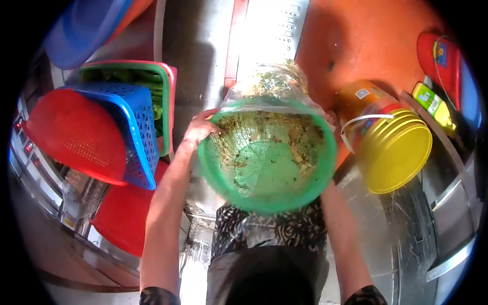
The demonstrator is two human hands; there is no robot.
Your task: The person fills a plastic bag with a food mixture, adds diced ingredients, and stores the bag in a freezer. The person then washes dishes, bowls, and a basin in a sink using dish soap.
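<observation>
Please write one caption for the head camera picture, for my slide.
Two bare hands hold a round green plastic basket with plant scraps, beside a clear plastic bag.

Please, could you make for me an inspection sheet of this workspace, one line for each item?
Surface: orange area, with some dark spots; grey area beside it.
Things in hand: green basin, with leafy-looking bits stuck inside; clear bag with chopped bits, at its far rim.
Clutter: left, red colander, blue basket and greens; right, yellow bucket.
Hands: left hand grips the basin rim; right hand is at the opposite side, grip partly hidden.
Cables: nothing seen.
Surroundings: green-and-yellow pack at far right; outer edges distorted, details hard to read.
</observation>
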